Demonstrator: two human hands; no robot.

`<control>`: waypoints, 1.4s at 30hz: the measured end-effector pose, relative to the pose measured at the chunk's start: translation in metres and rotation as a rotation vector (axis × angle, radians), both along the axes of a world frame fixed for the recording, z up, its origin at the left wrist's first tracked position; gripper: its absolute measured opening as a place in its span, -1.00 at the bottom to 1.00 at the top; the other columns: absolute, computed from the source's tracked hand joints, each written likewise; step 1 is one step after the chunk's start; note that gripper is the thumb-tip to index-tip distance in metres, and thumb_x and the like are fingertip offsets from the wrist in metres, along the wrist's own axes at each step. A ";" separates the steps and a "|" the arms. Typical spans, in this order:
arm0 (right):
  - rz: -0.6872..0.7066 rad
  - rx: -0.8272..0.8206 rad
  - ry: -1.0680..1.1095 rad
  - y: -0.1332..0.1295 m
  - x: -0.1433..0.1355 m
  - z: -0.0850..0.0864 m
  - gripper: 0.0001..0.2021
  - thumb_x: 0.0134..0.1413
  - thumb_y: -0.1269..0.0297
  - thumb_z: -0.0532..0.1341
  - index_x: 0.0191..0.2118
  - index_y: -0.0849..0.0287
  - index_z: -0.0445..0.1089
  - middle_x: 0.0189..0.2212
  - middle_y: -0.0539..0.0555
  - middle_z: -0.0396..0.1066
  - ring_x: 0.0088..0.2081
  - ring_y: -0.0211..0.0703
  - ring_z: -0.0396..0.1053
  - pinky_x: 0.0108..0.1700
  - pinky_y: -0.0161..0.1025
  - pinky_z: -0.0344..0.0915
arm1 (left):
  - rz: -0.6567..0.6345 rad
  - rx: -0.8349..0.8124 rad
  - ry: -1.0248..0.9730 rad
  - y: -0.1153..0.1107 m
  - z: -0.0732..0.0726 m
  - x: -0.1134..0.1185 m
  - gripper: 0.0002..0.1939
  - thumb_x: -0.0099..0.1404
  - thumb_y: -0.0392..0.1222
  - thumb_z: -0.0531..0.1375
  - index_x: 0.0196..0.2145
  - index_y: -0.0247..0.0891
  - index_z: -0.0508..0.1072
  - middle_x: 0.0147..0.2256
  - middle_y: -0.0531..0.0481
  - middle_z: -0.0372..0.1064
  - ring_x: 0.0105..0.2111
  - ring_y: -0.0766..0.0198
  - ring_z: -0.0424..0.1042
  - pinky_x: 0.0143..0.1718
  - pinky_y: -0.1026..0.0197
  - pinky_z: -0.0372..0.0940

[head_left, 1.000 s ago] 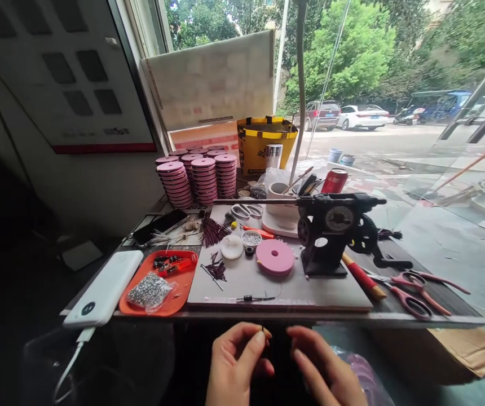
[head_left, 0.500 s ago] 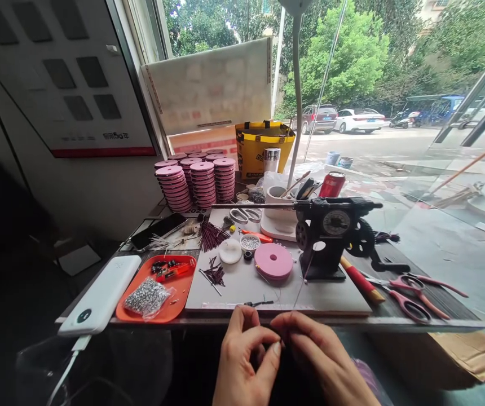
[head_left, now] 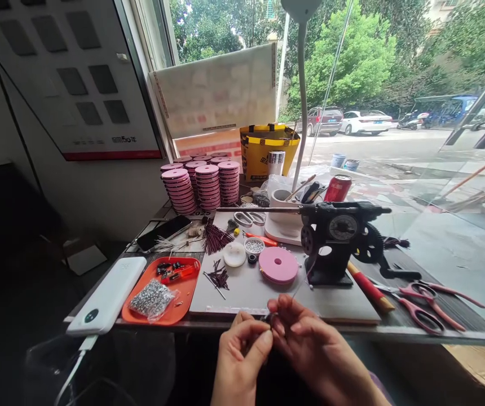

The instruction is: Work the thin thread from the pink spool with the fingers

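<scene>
My left hand (head_left: 242, 352) and my right hand (head_left: 310, 344) meet fingertip to fingertip at the table's front edge. Together they pinch a tiny dark piece (head_left: 269, 320) on a thin line that runs up toward the black hand-crank winder (head_left: 338, 239). The piece is too small to make out in detail. A single pink spool (head_left: 278, 264) lies on the grey work board (head_left: 344, 304) just beyond my hands. Dark purple tubes (head_left: 218, 276) lie scattered to its left.
An orange tray (head_left: 185, 290) holds a bag of small metal parts (head_left: 151, 298); a white power bank (head_left: 107, 295) lies left of it. Stacked pink spools (head_left: 202, 186) stand at the back. Red scissors (head_left: 426, 304), a red can (head_left: 338, 188) and a yellow bag (head_left: 268, 144) are nearby.
My hands have come together and risen from below the table edge to its front rim. The right fingers now close on the small piece with the left.
</scene>
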State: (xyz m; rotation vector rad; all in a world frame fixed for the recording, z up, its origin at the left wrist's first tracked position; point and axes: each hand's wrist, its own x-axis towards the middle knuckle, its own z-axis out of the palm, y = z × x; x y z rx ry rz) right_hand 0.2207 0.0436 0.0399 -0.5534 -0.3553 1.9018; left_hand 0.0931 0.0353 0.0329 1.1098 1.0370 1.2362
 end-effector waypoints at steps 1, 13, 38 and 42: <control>-0.008 0.031 -0.004 0.005 0.002 0.004 -0.70 -0.38 0.52 0.17 -0.39 0.16 0.48 -0.29 0.01 0.45 -0.38 -0.31 0.28 -0.29 -0.37 0.22 | -0.019 -0.031 -0.047 0.003 0.006 0.000 -0.87 0.06 -0.18 0.22 -0.56 -0.27 0.49 -0.56 0.11 0.10 -0.55 0.42 0.09 -0.50 0.33 0.05; -0.013 0.133 -0.178 0.014 0.001 -0.010 -0.66 -0.32 0.50 0.19 -0.28 0.18 0.46 -0.24 0.10 0.45 -0.40 -0.27 0.31 -0.42 -0.36 0.21 | 0.017 -0.192 -0.252 0.008 -0.010 0.003 -0.87 -0.02 -0.18 0.27 -0.59 -0.30 0.50 -0.61 0.07 0.30 -0.62 0.46 0.09 -0.56 0.35 0.00; -0.647 1.357 -2.060 -0.027 0.015 -0.029 -0.72 0.17 0.44 -0.08 -0.38 0.21 0.36 -0.65 0.02 0.32 -0.60 -0.25 0.24 -0.50 -0.30 0.09 | 0.142 0.329 0.628 -0.005 0.003 0.010 -0.84 0.09 -0.26 0.11 -0.61 -0.25 0.39 -0.54 0.03 0.16 -0.60 0.34 0.18 -0.58 0.30 0.10; -0.533 1.552 -2.050 -0.019 0.022 -0.003 -0.69 0.16 0.47 -0.10 -0.42 0.21 0.35 -0.64 0.03 0.31 -0.59 -0.23 0.21 -0.52 -0.29 0.05 | 0.098 0.315 0.647 -0.005 0.004 0.009 -0.82 0.11 -0.24 0.10 -0.61 -0.27 0.39 -0.53 0.02 0.17 -0.58 0.33 0.19 -0.56 0.29 0.09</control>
